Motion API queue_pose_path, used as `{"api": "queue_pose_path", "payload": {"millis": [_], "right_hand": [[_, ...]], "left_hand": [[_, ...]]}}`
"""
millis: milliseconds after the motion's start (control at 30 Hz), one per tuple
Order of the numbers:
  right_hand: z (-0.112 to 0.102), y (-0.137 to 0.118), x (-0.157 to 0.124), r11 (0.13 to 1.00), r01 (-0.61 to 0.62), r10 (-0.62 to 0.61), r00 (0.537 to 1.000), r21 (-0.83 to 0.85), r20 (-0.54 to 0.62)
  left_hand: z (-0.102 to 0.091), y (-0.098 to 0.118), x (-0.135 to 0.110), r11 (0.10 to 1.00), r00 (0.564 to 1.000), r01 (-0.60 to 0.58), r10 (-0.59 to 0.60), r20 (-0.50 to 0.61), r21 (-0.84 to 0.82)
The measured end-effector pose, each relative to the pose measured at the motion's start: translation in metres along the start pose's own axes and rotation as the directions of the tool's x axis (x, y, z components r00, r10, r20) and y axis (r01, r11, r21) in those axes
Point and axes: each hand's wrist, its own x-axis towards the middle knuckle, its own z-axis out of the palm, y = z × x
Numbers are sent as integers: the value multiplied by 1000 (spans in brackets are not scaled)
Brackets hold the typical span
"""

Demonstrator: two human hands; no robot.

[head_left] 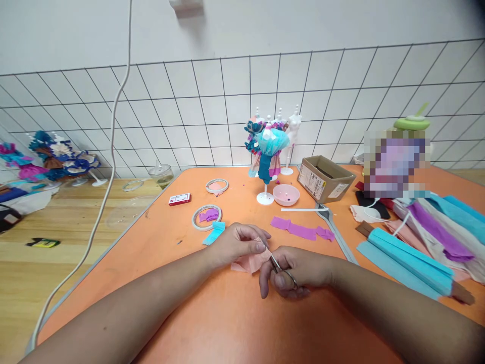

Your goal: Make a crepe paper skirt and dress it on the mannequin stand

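Note:
Pinched in my left hand [242, 245] is a piece of peach crepe paper [250, 263], whose loose end hangs down close to the orange table. My right hand [293, 275] grips small metal scissors [279, 266], a thumb or finger through a handle ring. The scissor blades point up and left and meet the paper near my left fingertips; whether they are parted is too small to tell. Left of my left hand lies a strip of light blue crepe paper [214, 233]. Beyond my hands a purple crepe strip [297, 227] lies flat.
Two tape rolls [195, 218] and a red-white box [179, 199] lie left. Dressed mini mannequins [265, 174], a pink bowl [286, 195] and a cardboard box [312, 184] stand at the back. Crepe paper rolls [411, 258] are piled right. A white cable [113, 146] hangs left.

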Motion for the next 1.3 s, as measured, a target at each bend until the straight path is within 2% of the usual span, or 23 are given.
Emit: {"api": "queue_pose_path", "payload": {"millis": [133,733,800,967,1133,1200,1300], "right_hand": [[-1,-1,-1,1000,5,-5,1000,3,-2],[-4,1,-1,986,-88,86,996,-142,-21],[-4,1,-1,986,-101,100,995,-136,-16],[0,-3,1,997,-46,48,998,-60,29],[0,-5,1,992,-108,107,994,-69,-24],[-2,-4,-2,991,-120,120,993,-53,-11],[-7,-6,-9,997,-72,72,997,-12,4]], "left_hand": [[-2,-1,0,998,1000,-3,1,31,62],[0,1,2,988,994,-7,-9,105,151],[0,1,2,988,994,-10,-7,109,151],[0,1,2,984,991,4,-28,133,176],[0,-1,2,984,993,30,-50,110,176],[0,0,2,980,993,36,-56,99,194],[0,3,2,975,998,63,-65,4,212]]}}
